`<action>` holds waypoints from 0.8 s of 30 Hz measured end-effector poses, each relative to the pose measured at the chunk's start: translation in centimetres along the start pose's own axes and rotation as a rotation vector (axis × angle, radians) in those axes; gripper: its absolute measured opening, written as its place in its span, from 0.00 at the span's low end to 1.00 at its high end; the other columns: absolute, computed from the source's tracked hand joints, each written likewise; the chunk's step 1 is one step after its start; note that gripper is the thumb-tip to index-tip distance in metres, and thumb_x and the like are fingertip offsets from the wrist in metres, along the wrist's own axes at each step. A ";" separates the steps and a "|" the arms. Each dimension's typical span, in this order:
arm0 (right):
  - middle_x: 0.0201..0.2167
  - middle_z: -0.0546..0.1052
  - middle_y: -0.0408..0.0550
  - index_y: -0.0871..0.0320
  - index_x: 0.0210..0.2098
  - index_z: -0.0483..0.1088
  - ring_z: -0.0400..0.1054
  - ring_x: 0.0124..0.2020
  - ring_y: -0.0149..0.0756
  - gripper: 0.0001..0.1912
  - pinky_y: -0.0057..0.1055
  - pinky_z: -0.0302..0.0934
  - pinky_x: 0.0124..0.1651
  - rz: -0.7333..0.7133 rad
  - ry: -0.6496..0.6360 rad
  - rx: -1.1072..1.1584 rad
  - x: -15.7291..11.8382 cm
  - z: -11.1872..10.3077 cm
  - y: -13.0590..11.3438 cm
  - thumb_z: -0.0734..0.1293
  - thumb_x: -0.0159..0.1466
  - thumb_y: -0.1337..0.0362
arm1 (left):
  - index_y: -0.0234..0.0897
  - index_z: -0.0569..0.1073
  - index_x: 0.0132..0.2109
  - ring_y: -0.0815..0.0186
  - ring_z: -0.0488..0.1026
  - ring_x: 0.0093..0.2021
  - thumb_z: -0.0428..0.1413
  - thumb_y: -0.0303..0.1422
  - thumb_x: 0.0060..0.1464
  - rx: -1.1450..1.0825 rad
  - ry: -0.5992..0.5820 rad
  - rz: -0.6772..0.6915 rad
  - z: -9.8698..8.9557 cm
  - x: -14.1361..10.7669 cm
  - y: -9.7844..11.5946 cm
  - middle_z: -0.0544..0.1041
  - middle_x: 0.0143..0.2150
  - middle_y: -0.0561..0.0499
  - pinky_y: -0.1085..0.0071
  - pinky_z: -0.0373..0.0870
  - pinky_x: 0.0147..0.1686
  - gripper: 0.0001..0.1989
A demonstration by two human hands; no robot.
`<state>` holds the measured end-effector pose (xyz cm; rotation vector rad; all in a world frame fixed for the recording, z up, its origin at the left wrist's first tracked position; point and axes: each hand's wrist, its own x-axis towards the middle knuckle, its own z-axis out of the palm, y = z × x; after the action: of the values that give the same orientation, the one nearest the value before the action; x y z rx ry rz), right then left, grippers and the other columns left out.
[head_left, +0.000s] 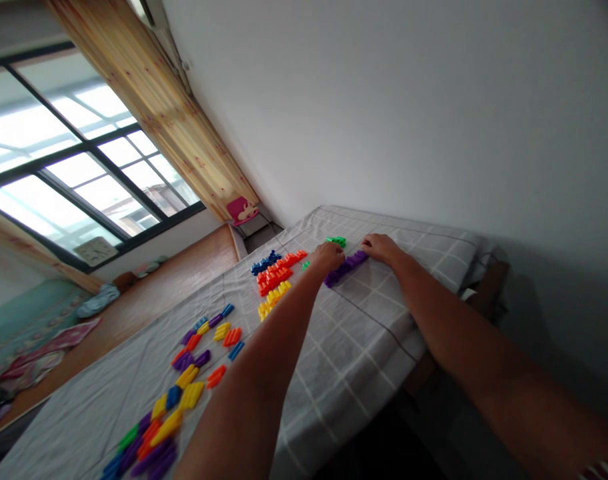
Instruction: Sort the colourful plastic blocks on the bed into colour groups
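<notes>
— Where do we have the purple pieces [348,268]?

— In a slanting row on the checked cloth [364,360], between our left hand [329,255] and our right hand [379,248]. One end sits right at our right fingertips, the other just beside our left wrist.

— How do we expect them to handle?

— Light and stiff, we'd guess: they look like small plastic pieces, probably smooth enough to skid on the fabric if we nudge the row. We don't judge them fragile. We'd pinch one by its long sides, near the middle, and leave its neighbours alone.

— And our grip?

— Our fingers are curled in narrow on both hands. Whether either one pinches a piece, we cannot tell; the knuckles hide it.

— What lies around us?

— Green pieces [337,241] just beyond our left hand. Left of that forearm we see orange pieces [275,280], with dark blue pieces [267,263] beyond them and yellow pieces [274,301] nearer, partly behind our arm. Further left, mixed-colour pieces [188,377] form a curving pattern.

— Past the cloth?

— A pale wall [384,120] ahead, a yellow curtain [149,93] by the window, and a pink chair [239,209] beneath it.
</notes>
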<state>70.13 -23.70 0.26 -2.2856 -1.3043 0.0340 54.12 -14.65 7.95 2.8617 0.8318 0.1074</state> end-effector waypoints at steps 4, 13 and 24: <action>0.39 0.80 0.52 0.57 0.38 0.75 0.72 0.41 0.40 0.14 0.29 0.60 0.40 0.079 0.072 0.041 -0.2 -0.2 -0.1 0.61 0.63 0.59 | 0.40 0.80 0.45 0.58 0.73 0.46 0.52 0.34 0.54 -0.038 0.141 0.049 -1.0 -1.1 -1.0 0.79 0.45 0.45 0.64 0.68 0.48 0.15; 0.52 0.75 0.52 0.57 0.51 0.72 0.69 0.52 0.44 0.31 0.36 0.62 0.54 -0.197 -0.168 0.407 -0.6 -0.2 0.8 0.74 0.49 0.53 | 0.39 0.79 0.42 0.62 0.73 0.46 0.51 0.32 0.53 -0.074 0.365 0.055 -5.8 -12.9 -12.3 0.78 0.44 0.47 0.64 0.66 0.52 0.14; 0.48 0.76 0.64 0.50 0.43 0.78 0.72 0.49 0.47 0.21 0.41 0.62 0.51 -0.223 0.076 0.338 -2.4 -1.8 -2.0 0.63 0.61 0.46 | 0.33 0.80 0.45 0.66 0.70 0.28 0.54 0.39 0.46 -0.318 0.508 -0.633 -9.9 -35.2 -29.4 0.80 0.32 0.50 0.72 0.66 0.29 0.21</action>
<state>67.71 -25.60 2.11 -1.8346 -1.3892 0.0838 7.82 -7.81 11.76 2.1709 1.5960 0.8165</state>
